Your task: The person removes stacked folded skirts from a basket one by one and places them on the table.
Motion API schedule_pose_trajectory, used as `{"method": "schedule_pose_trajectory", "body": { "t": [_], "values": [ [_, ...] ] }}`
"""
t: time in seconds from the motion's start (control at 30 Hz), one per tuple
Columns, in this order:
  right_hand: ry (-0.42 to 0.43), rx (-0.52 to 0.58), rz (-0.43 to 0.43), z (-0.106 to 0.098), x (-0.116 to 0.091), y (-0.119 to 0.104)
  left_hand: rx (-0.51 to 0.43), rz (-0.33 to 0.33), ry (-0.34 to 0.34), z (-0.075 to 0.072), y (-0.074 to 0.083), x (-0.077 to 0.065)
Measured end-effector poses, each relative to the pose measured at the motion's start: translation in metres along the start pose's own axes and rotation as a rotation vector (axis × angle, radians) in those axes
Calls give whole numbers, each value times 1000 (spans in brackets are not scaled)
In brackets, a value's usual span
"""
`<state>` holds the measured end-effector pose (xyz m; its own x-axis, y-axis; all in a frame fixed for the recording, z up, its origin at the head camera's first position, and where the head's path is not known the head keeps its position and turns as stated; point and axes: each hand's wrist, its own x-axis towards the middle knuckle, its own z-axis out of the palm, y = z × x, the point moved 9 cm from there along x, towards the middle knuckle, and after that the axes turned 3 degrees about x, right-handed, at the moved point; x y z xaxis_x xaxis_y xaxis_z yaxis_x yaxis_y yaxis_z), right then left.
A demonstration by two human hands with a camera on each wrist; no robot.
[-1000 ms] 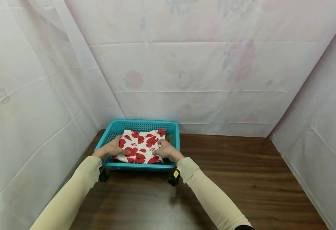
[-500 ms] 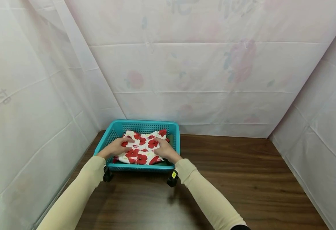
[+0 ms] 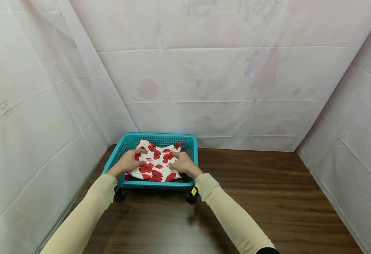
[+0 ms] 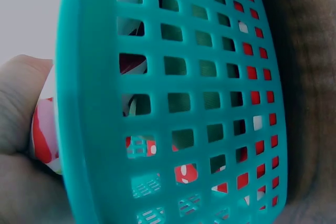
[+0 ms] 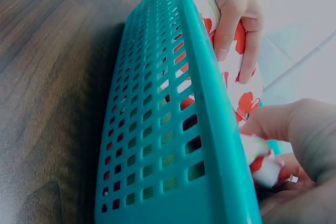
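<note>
A folded white cloth (image 3: pixel 155 165) with red flowers lies in a turquoise plastic basket (image 3: pixel 163 135). My left hand (image 3: pixel 129 161) rests on the cloth's left part, fingers and thumb spread and fairly straight, as the right wrist view also shows. On the opposite side, my right hand (image 3: pixel 184 164) pinches the cloth's edge between thumb and fingers. Close up in the right wrist view, bunched cloth (image 5: pixel 257 156) sits in that right hand (image 5: pixel 310 145). The left wrist view is mostly filled by the basket's wall (image 4: pixel 92 103), which hides much of the left hand (image 4: pixel 26 114).
Dark green fabric (image 3: pixel 185 178) shows under the flowered cloth at the basket's right. The basket stands on a brown wooden table (image 3: pixel 252 183), near the back left corner. White printed sheets (image 3: pixel 220 88) hang behind and at both sides.
My left hand has moved inward, from the cloth's left edge onto its top. The cloth's far left corner now stands higher and its far edge dips in the middle. The right hand has barely moved.
</note>
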<state>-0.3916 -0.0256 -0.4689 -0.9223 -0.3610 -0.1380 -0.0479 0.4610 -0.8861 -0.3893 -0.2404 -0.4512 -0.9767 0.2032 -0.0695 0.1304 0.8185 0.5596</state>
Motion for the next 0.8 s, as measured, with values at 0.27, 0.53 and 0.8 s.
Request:
{"method": "schedule_pose_trajectory", "body": {
  "t": [0.27, 0.53, 0.8],
  "values": [
    [55, 57, -22, -5, -3, -4, -12, -2, 39, -6, 4, -7],
    [44, 14, -38, -9, -5, -12, -13, -2, 57, -15, 11, -13],
    [52, 8, -56, -17, -9, -22, 1, 18, 73, -25, 19, -14]
  ]
}}
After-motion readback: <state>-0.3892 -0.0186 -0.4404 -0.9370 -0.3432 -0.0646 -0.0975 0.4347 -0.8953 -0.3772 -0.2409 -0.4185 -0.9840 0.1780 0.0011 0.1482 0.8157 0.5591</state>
